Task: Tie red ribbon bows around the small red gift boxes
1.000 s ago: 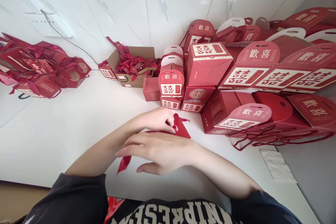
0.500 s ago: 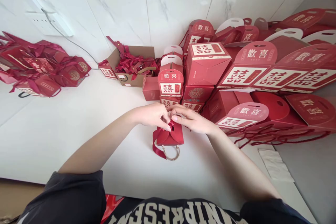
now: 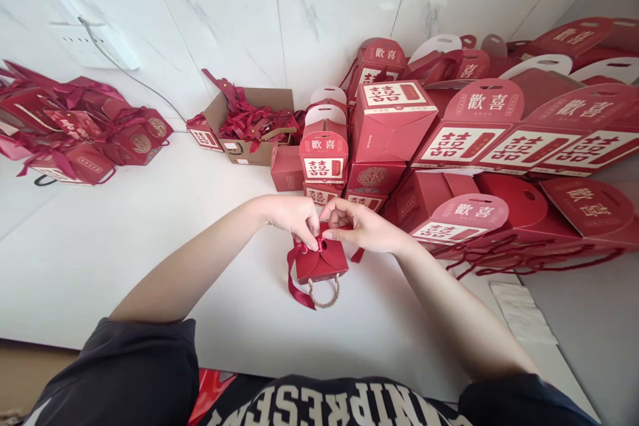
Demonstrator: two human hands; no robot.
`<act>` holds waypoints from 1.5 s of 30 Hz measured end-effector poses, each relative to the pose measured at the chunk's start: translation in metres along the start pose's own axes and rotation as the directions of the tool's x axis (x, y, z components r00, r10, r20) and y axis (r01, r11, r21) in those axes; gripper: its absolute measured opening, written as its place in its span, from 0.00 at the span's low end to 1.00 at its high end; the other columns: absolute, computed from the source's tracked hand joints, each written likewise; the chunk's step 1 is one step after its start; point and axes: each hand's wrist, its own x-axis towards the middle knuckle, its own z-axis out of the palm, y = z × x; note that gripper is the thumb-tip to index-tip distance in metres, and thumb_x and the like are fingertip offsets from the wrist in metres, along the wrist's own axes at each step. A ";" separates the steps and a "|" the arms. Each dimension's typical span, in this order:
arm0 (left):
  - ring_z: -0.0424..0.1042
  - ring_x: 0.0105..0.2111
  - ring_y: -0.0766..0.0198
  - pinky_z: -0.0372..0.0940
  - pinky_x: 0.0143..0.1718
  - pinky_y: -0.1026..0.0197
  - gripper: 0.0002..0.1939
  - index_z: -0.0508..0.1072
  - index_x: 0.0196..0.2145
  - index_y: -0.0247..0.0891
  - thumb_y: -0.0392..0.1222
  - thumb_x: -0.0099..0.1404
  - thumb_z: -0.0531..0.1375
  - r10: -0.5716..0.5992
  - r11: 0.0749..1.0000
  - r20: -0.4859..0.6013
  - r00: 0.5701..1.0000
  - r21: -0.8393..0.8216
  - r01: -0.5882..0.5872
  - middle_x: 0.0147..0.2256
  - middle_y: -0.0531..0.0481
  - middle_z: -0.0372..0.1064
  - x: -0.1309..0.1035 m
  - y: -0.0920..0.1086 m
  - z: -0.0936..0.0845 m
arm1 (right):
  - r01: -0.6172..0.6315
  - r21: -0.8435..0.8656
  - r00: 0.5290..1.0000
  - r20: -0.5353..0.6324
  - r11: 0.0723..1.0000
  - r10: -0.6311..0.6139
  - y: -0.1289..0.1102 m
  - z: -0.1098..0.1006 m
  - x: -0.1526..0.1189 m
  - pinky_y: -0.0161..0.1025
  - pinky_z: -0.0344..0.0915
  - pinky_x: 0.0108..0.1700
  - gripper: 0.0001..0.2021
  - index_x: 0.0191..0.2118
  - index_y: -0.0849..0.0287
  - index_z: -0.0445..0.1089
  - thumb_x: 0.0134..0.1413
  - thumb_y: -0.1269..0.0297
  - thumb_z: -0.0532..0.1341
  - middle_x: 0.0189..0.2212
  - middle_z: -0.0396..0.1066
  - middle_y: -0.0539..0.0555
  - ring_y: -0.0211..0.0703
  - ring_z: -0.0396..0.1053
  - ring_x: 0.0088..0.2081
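Note:
A small red gift box [image 3: 327,263] sits on the white tabletop in front of me, a beige rope handle [image 3: 325,305] curving out toward me. Red ribbon [image 3: 293,279] crosses its top, one tail hanging down the left side and another end showing at the right. My left hand [image 3: 295,218] pinches the ribbon at the top of the box with thumb and bent fingers. From the other side, my right hand [image 3: 360,225] also has thumb and fingers closed on the ribbon, close to a dark hole in the lid. The fingers partly cover the loop between them.
Stacked red gift boxes [image 3: 469,140] fill the right side and back. Behind my hands stands a cardboard box [image 3: 239,160] of red ribbons. Ribboned boxes [image 3: 74,163] are piled at left, below a wall socket [image 3: 92,45]. A folded white cloth or paper [image 3: 522,313] lies at right.
Both hands have shifted slightly left at the box top. The ribbon loop between them shows more clearly, and a ribbon end now shows at the box's right side.

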 end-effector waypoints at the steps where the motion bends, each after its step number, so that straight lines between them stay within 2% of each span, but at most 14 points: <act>1: 0.74 0.28 0.65 0.64 0.27 0.67 0.08 0.82 0.29 0.36 0.42 0.53 0.68 -0.007 1.000 -0.009 1.000 0.017 0.007 0.27 0.47 0.78 0.000 0.000 0.000 | 0.022 -0.058 0.999 -0.035 0.998 -0.024 0.000 0.000 0.001 0.36 0.63 0.38 0.11 0.44 0.58 0.67 0.57 0.62 0.64 0.31 0.68 0.48 0.38 0.67 0.33; 4: 0.74 0.29 0.64 0.65 0.29 0.67 0.07 0.82 0.29 0.36 0.42 0.53 0.67 -0.029 0.999 -0.013 0.999 0.028 0.030 0.28 0.47 0.79 0.000 -0.001 0.000 | 0.077 -0.250 0.987 -0.115 0.965 -0.108 -0.004 -0.001 0.000 0.35 0.62 0.38 0.08 0.42 0.57 0.72 0.55 0.68 0.65 0.32 0.68 0.48 0.37 0.66 0.33; 6: 0.75 0.30 0.63 0.67 0.30 0.66 0.09 0.82 0.31 0.35 0.42 0.52 0.67 -0.030 1.000 0.012 0.999 0.005 0.030 0.28 0.46 0.79 0.000 -0.001 -0.001 | 0.125 -0.317 0.976 -0.134 0.940 -0.174 -0.009 0.001 -0.005 0.34 0.63 0.37 0.08 0.41 0.57 0.73 0.55 0.69 0.66 0.31 0.69 0.48 0.36 0.67 0.32; 11: 0.74 0.32 0.65 0.66 0.33 0.67 0.12 0.83 0.35 0.37 0.42 0.51 0.67 -0.052 0.999 0.074 0.996 0.008 0.051 0.32 0.49 0.79 0.000 0.000 -0.007 | 0.269 -0.371 0.946 -0.073 0.889 -0.317 -0.015 0.024 -0.024 0.33 0.67 0.37 0.05 0.40 0.57 0.74 0.57 0.69 0.65 0.32 0.74 0.51 0.37 0.72 0.33; 13: 0.73 0.32 0.65 0.66 0.33 0.68 0.12 0.83 0.36 0.39 0.41 0.52 0.67 -0.048 0.999 0.079 0.996 0.004 0.048 0.33 0.50 0.79 0.000 0.001 -0.007 | 0.255 -0.385 0.948 -0.081 0.887 -0.307 -0.009 0.037 -0.030 0.34 0.68 0.38 0.06 0.40 0.57 0.74 0.56 0.70 0.65 0.33 0.76 0.51 0.38 0.73 0.34; 17: 0.72 0.31 0.66 0.65 0.33 0.68 0.11 0.82 0.35 0.38 0.36 0.53 0.64 -0.020 0.995 0.090 0.996 -0.095 0.029 0.32 0.51 0.78 -0.001 0.001 -0.002 | 0.121 -0.277 0.953 -0.238 0.953 -0.190 0.007 0.056 -0.034 0.33 0.70 0.37 0.05 0.36 0.57 0.74 0.52 0.69 0.69 0.31 0.77 0.51 0.38 0.75 0.31; 21: 0.71 0.29 0.67 0.65 0.31 0.68 0.09 0.82 0.33 0.36 0.35 0.54 0.63 -0.003 0.991 0.015 1.000 -0.131 0.005 0.29 0.51 0.77 -0.006 0.001 0.008 | 0.057 -0.197 0.935 -0.332 0.979 -0.121 0.014 0.062 -0.034 0.33 0.71 0.37 0.06 0.34 0.57 0.74 0.50 0.67 0.70 0.31 0.78 0.50 0.38 0.75 0.32; 24: 0.72 0.29 0.67 0.65 0.31 0.67 0.09 0.81 0.32 0.36 0.34 0.54 0.62 -0.008 0.988 -0.046 0.999 -0.153 0.001 0.30 0.50 0.77 -0.010 0.001 0.016 | 0.085 -0.233 0.921 -0.353 0.969 -0.166 0.016 0.065 -0.035 0.33 0.71 0.38 0.05 0.33 0.57 0.74 0.51 0.66 0.70 0.32 0.78 0.50 0.38 0.76 0.32; 28: 0.72 0.29 0.67 0.66 0.32 0.67 0.11 0.81 0.33 0.36 0.32 0.54 0.61 -0.017 0.976 -0.075 0.997 -0.219 0.000 0.32 0.50 0.78 -0.012 -0.003 0.022 | 0.178 -0.348 0.878 -0.366 0.921 -0.308 0.017 0.072 -0.042 0.34 0.70 0.37 0.04 0.35 0.58 0.73 0.55 0.65 0.67 0.31 0.76 0.52 0.39 0.74 0.32; 32: 0.73 0.29 0.67 0.65 0.30 0.68 0.11 0.81 0.34 0.36 0.33 0.53 0.62 -0.040 0.973 -0.103 0.994 -0.231 0.016 0.32 0.50 0.78 -0.013 -0.007 0.022 | 0.054 -0.495 0.853 -0.429 0.867 -0.298 0.012 0.077 -0.051 0.34 0.68 0.31 0.11 0.46 0.61 0.72 0.58 0.63 0.65 0.29 0.70 0.52 0.38 0.69 0.28; 35: 0.73 0.30 0.66 0.65 0.31 0.67 0.10 0.81 0.35 0.36 0.35 0.53 0.63 -0.045 0.972 -0.088 0.995 -0.235 0.023 0.31 0.50 0.78 -0.012 -0.008 0.022 | -0.009 -0.623 0.852 -0.414 0.782 -0.320 0.010 0.075 -0.055 0.34 0.66 0.29 0.10 0.47 0.61 0.73 0.61 0.65 0.62 0.30 0.69 0.52 0.36 0.68 0.26; 38: 0.73 0.30 0.65 0.66 0.32 0.66 0.11 0.81 0.35 0.35 0.36 0.54 0.62 -0.062 0.970 -0.066 0.996 -0.241 0.044 0.30 0.49 0.77 -0.011 -0.008 0.020 | -0.005 -0.798 0.815 -0.352 0.603 -0.460 0.013 0.072 -0.057 0.33 0.63 0.26 0.10 0.47 0.60 0.74 0.64 0.70 0.58 0.27 0.67 0.50 0.35 0.67 0.24; 41: 0.74 0.31 0.65 0.67 0.33 0.65 0.11 0.82 0.35 0.36 0.35 0.53 0.63 -0.075 0.967 -0.078 0.994 -0.251 0.053 0.31 0.49 0.78 -0.008 -0.008 0.019 | 0.062 -0.922 0.812 -0.176 0.381 -0.557 0.014 0.067 -0.057 0.35 0.59 0.23 0.13 0.51 0.63 0.72 0.63 0.75 0.57 0.24 0.66 0.49 0.35 0.64 0.22; 45: 0.73 0.30 0.65 0.66 0.31 0.65 0.11 0.82 0.35 0.36 0.36 0.52 0.63 -0.090 0.969 -0.103 0.991 -0.238 0.064 0.31 0.49 0.78 -0.007 -0.007 0.020 | 0.173 -0.969 0.853 0.057 0.177 -0.519 0.004 0.060 -0.056 0.38 0.57 0.22 0.15 0.51 0.70 0.70 0.64 0.79 0.52 0.24 0.67 0.51 0.38 0.64 0.24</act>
